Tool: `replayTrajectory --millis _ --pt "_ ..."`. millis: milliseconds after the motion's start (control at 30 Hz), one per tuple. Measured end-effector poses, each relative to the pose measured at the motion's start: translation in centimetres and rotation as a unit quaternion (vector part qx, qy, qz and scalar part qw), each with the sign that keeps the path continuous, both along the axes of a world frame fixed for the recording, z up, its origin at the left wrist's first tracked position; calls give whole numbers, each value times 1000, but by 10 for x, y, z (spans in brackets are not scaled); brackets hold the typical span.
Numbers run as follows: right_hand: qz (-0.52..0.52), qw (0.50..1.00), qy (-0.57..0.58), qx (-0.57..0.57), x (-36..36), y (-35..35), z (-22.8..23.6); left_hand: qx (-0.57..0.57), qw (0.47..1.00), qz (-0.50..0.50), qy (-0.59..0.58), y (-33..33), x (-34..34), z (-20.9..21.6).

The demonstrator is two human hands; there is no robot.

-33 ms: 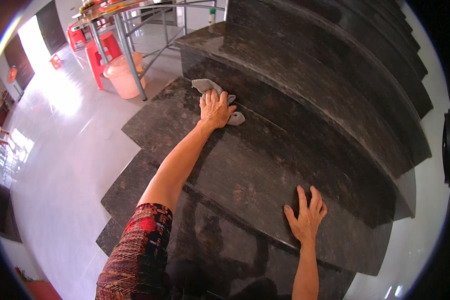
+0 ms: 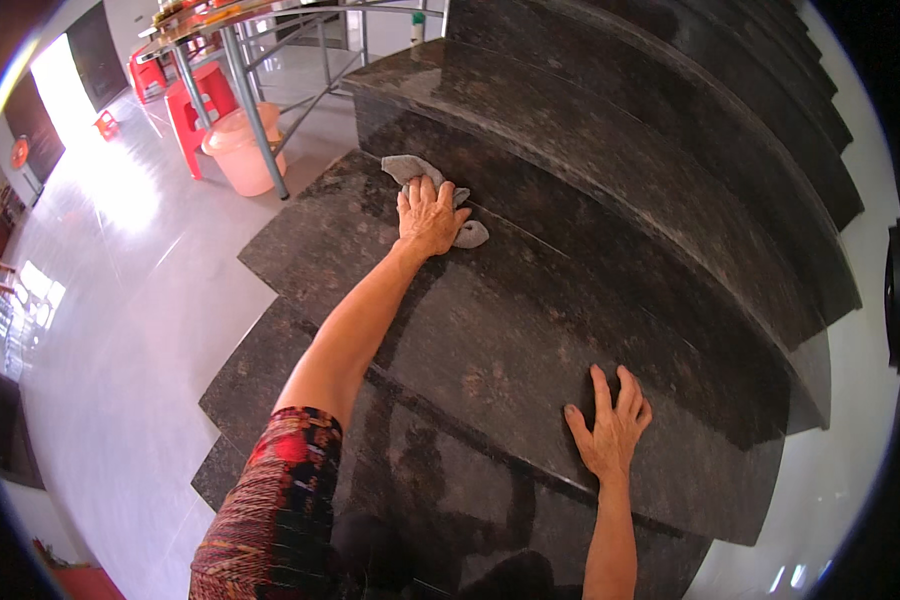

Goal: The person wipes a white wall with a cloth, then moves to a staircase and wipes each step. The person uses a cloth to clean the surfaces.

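My left hand (image 2: 429, 217) presses a grey cloth (image 2: 472, 235) down on a dark stone stair step (image 2: 490, 330), close to the foot of the riser behind it. Bunched cloth sticks out beyond the fingertips and to the right of the thumb; what lies under the palm is hidden. Lower and to the right, my right hand (image 2: 611, 432) rests near the front edge of the same step. Its fingers are spread, slightly bent, and hold nothing. Damp-looking darker patches show on the stone around the cloth and on the lower step (image 2: 420, 480).
Further curved steps (image 2: 610, 130) climb toward the upper right. At the upper left stand a metal-legged table (image 2: 245, 90), a pink bucket (image 2: 242, 155) and a red plastic stool (image 2: 183, 125). A small bottle (image 2: 418, 27) stands beyond the stairs. Pale glossy floor (image 2: 120, 330) borders the stepped left edges.
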State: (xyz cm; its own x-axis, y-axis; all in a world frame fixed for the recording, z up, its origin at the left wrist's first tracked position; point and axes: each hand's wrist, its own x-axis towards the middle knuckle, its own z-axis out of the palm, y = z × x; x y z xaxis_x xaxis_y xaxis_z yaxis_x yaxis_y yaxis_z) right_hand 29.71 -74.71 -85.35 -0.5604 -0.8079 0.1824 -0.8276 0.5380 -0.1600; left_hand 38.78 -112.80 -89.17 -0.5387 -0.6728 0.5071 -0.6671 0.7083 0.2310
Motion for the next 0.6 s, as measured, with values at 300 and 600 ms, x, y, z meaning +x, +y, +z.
replayTrajectory --millis 300,600 --pt "22 984 -1 -177 -5 4 -3 -15 959 -281 -32 140 -22 13" --pt "-58 908 -84 -406 -57 61 -12 -15 891 -452 -36 308 -47 16"
